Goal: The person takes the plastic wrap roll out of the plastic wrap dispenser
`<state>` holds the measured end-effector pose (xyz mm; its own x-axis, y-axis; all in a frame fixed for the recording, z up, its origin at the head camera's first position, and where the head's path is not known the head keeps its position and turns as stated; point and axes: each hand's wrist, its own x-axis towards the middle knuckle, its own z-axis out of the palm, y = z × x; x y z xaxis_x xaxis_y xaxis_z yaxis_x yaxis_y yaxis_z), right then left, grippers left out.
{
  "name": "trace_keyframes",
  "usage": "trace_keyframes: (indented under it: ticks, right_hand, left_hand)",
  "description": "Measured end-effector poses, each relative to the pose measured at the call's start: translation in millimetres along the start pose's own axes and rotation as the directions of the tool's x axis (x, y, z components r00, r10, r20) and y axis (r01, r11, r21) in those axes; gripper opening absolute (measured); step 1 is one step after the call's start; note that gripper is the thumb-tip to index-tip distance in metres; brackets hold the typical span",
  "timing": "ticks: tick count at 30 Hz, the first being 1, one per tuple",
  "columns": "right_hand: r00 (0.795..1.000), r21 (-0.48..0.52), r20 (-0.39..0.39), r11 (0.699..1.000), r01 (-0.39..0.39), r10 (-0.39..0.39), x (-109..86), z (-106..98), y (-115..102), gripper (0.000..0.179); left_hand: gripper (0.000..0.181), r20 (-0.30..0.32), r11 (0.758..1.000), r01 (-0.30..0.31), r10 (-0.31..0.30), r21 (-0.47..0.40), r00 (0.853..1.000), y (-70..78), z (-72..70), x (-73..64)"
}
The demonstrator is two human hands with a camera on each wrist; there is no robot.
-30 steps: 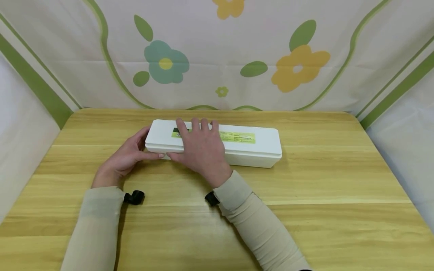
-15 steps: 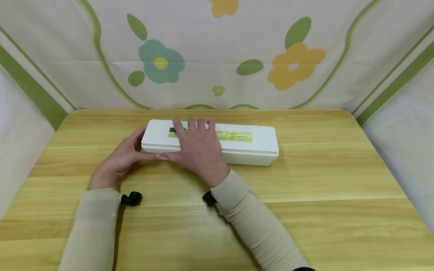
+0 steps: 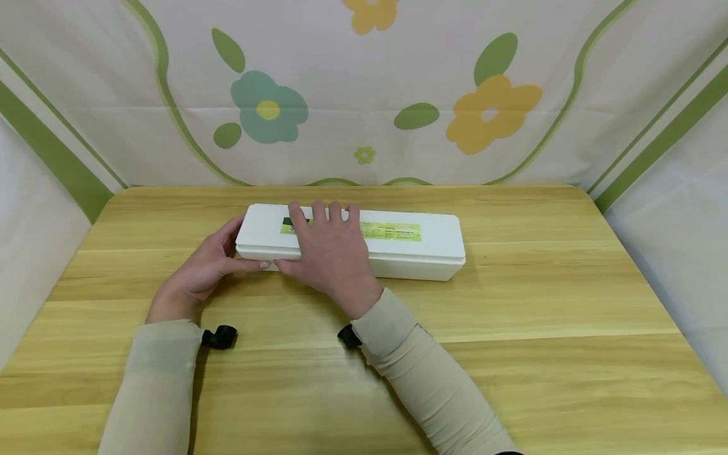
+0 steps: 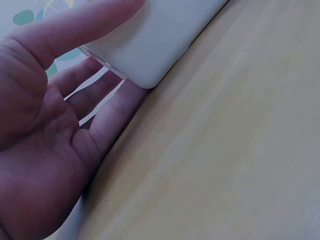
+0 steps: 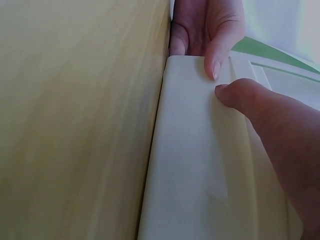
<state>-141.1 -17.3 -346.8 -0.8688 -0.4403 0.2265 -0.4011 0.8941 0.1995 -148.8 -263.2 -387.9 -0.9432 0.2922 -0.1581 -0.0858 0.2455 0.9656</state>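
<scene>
A long white lidded box (image 3: 415,253) lies on the wooden table, with a green and yellow label (image 3: 392,231) on its lid. My left hand (image 3: 207,268) holds the box's left end, thumb along the front side and fingers round the end. My right hand (image 3: 335,259) spans the lid left of its middle and covers part of the label. Its fingers reach the far edge, while its thumb (image 5: 250,100) presses the front wall just below the lid's rim. The two thumb tips are close together there. The lid sits on the box, so the inside is hidden.
The wooden table (image 3: 557,303) extends around the box on all sides. Behind its far edge hangs a pale curtain (image 3: 341,76) printed with flowers and leaves. A small black device (image 3: 220,337) sticks out from the left sleeve's cuff, and another black device (image 3: 349,336) from the right.
The head view has shifted slightly. Both hands keep the same hold, and the box shows no clear movement on the table.
</scene>
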Motion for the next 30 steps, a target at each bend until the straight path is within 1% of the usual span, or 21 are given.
trace_keyframes:
  ticks: [3,6,8,13,15,18,21,23,26,30]
  right_hand:
    - [1.0,0.003,0.025,1.0,0.001,-0.001,0.6,-0.8,-1.0,0.094]
    - [0.999,0.001,0.04,1.0,-0.004,0.004,0.8,-0.3,-1.5,0.095]
    - [1.0,-0.004,0.025,1.0,0.0,0.0,0.4,1.0,-1.9,0.094]
    - [0.998,-0.012,-0.068,1.0,0.012,-0.012,-0.2,4.9,-3.4,0.097]
    - [0.997,-0.017,-0.08,1.0,0.009,-0.011,0.5,5.2,-3.6,0.098]
    - [0.999,-0.017,-0.051,1.0,0.003,-0.004,2.0,4.0,-3.0,0.097]
    - [1.0,0.004,-0.016,1.0,-0.005,0.005,2.8,2.3,-1.5,0.095]
    - [1.0,0.019,-0.007,1.0,-0.01,0.01,2.8,1.7,-0.4,0.095]
    - [0.999,0.021,-0.036,1.0,-0.01,0.011,2.5,2.4,0.8,0.096]
    - [0.996,-0.007,-0.086,1.0,0.005,-0.005,1.9,4.8,0.7,0.097]
  left_hand:
    - [0.099,-0.012,1.0,0.002,-0.002,-0.004,1.0,-1.0,0.2,-0.2]
    - [0.099,-0.009,1.0,0.0,0.0,-0.011,1.0,-1.9,1.3,-0.5]
    - [0.099,-0.005,1.0,-0.001,0.001,-0.013,1.0,-2.9,1.4,-1.3]
    - [0.099,-0.015,1.0,0.002,-0.002,-0.009,1.0,-3.8,-0.8,-3.2]
    - [0.098,-0.018,1.0,0.001,-0.001,-0.005,1.0,-2.9,-1.7,-2.8]
    - [0.098,-0.017,1.0,-0.003,0.003,0.001,1.0,-1.5,-2.3,-1.9]
    - [0.099,-0.011,1.0,-0.006,0.006,0.001,1.0,-1.0,-1.3,-0.6]
    - [0.099,-0.01,1.0,-0.007,0.007,-0.002,1.0,-1.0,0.0,0.2]
    - [0.099,-0.01,1.0,-0.007,0.007,-0.008,1.0,-0.7,1.7,0.8]
    - [0.099,-0.018,1.0,-0.003,0.002,-0.013,1.0,0.0,2.2,-0.5]
